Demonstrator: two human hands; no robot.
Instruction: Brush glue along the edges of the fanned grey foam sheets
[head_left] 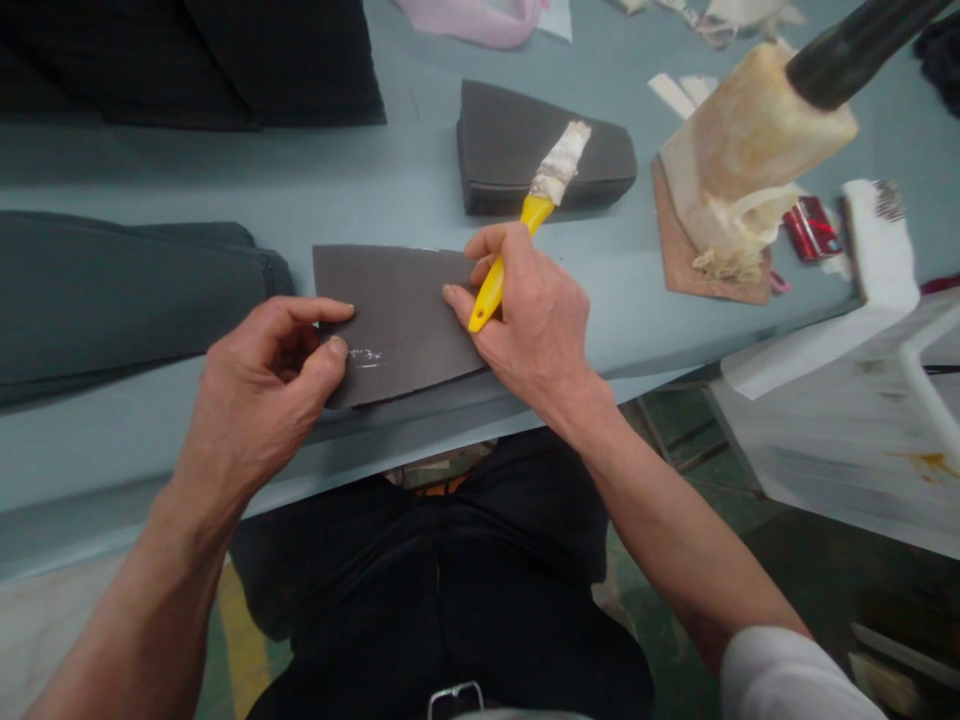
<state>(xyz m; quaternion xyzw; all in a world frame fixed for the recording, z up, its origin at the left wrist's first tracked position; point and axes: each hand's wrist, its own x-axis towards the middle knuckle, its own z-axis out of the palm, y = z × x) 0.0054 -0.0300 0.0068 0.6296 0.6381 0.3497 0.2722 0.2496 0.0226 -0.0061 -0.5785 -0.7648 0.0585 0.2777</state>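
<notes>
A dark grey flat piece (405, 310), cut like a tapered panel, lies at the table's front edge with white smears near its lower left. My left hand (262, 370) is closed at its left end, thumb and index finger on the top face; the other fingers are curled and partly hidden. In my right hand (536, 310) is a yellow-handled brush (491, 295), its white-caked bristles pointing up and away from me. The right fingertips also touch the panel's right end. Behind it sits a stack of similar grey pieces (544, 150), below the brush tip in the picture.
Folded dark green-grey cloth (127, 300) lies at the left, and black cloth (285, 60) behind it. To the right, a stained whitish container (750, 150) with a black handle in it stands on a brown board (675, 260). A red packet (812, 228) is beside it. Pink cloth (480, 18) lies at the back.
</notes>
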